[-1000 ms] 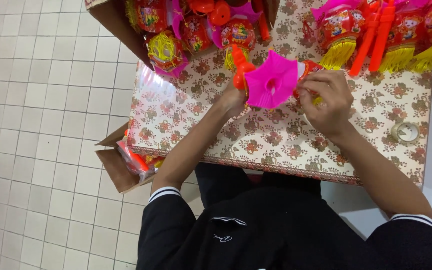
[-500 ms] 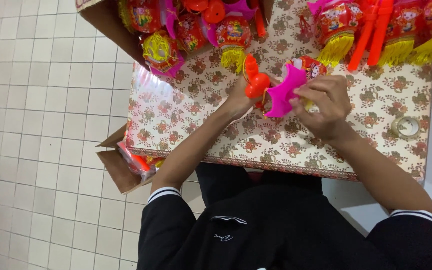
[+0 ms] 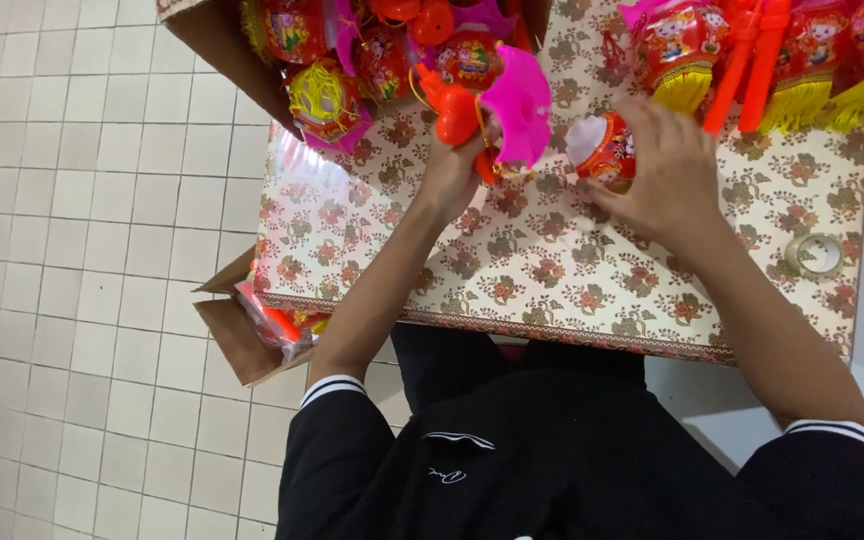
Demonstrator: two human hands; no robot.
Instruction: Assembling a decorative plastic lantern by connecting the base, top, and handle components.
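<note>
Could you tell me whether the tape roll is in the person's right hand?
No, the tape roll lies alone on the table, apart from the right hand.

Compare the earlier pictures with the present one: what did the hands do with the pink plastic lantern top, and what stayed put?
The left hand carried the pink plastic lantern top with its orange plastic handle up-left toward the box. The right hand let go of it and now touches a small red drum-shaped lantern body. The roll of clear tape and floral tablecloth stayed unchanged.
</note>
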